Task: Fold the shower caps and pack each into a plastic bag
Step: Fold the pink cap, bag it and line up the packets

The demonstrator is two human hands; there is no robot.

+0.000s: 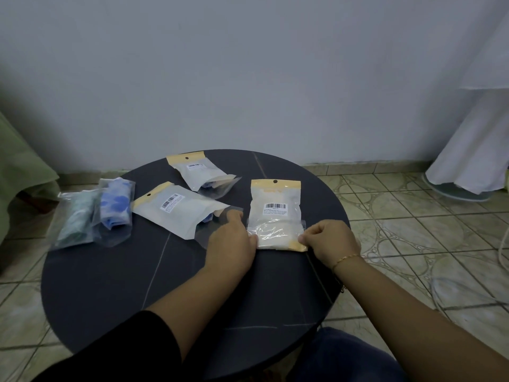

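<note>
- You are working at the round dark table (110, 285), both hands on the plastic bag (275, 216) at about 2 o'clock on its top.
- Your left hand (231, 244) is lying loosely curled against the bag's left edge; your right hand (333, 244) is pinching the lower right corner, fingers curled.
- That bag is holding pale contents, flap apparently being sealed.
- Two labelled bags (179, 210) at 12 o'clock are showing blue inside, mouths unsealed.
- Two clear-wrapped shower caps (114, 208) are overhanging at 10 o'clock, seemingly unpacked.
</note>
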